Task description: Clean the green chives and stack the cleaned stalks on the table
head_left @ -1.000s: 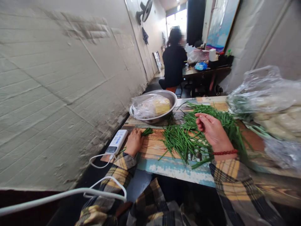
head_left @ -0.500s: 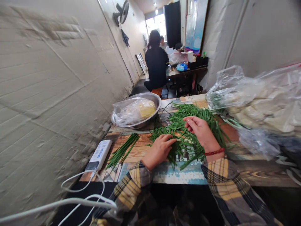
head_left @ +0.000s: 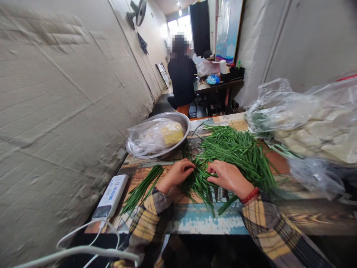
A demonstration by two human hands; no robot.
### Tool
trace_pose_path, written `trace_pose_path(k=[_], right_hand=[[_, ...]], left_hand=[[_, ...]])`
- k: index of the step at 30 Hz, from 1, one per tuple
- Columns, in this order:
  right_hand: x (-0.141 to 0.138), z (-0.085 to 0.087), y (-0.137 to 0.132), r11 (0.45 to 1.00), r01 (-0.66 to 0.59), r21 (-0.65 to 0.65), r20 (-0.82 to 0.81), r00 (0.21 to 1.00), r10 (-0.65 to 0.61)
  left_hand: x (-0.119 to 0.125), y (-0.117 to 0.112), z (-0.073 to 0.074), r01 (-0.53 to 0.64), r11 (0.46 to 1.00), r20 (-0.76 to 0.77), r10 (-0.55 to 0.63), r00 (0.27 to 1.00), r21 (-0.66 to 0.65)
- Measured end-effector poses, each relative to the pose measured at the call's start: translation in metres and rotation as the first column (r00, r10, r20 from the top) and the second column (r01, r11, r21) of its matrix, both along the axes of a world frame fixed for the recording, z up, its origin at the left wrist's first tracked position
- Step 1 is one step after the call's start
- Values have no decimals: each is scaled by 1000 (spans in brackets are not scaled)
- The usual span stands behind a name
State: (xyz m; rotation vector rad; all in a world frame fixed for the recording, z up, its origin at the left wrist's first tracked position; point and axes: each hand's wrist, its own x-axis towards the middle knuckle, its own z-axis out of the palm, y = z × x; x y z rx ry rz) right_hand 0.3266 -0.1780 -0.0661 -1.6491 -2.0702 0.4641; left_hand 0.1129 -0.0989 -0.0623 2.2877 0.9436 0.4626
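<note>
A loose heap of long green chives (head_left: 237, 149) lies across the wooden table (head_left: 200, 219). My left hand (head_left: 178, 174) rests at the heap's near left edge, its fingers curled and pinching some stalks. My right hand (head_left: 227, 176), with a red bead bracelet on its wrist, sits close beside it, fingers bent down onto the same clump. A small sorted bundle of chives (head_left: 142, 188) lies apart to the left of my left hand.
A metal bowl (head_left: 184, 121) holding a plastic bag stands at the back left. A white power bank (head_left: 111, 196) with cables lies at the table's left corner. Large filled plastic bags (head_left: 306, 119) crowd the right. The wall runs along the left. A seated person (head_left: 181, 78) is far behind.
My left hand left the small bundle at the left and came to the heap. My right hand drew back toward me, and both hands now meet on the near clump.
</note>
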Motion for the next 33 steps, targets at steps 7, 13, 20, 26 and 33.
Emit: trace_pose_path(k=[7, 13, 20, 26, 33], right_hand=[[10, -10, 13, 993, 109, -48, -234, 965, -117], [16, -8, 16, 981, 146, -129, -573, 796, -194], [11, -11, 16, 953, 78, -293, -865, 404, -299], [9, -14, 13, 964, -42, -264, -927, 286, -242], [7, -14, 13, 924, -244, -293, -764, 641, -73]], left_hand=[[5, 10, -12, -204, 890, 318, 349, 882, -408], [7, 2, -9, -231, 795, 430, 519, 739, -561], [12, -8, 3, -70, 741, 454, 480, 751, -667], [19, -19, 1, 197, 603, 481, 356, 801, -773], [18, -18, -6, 496, 370, 618, 510, 598, -785]])
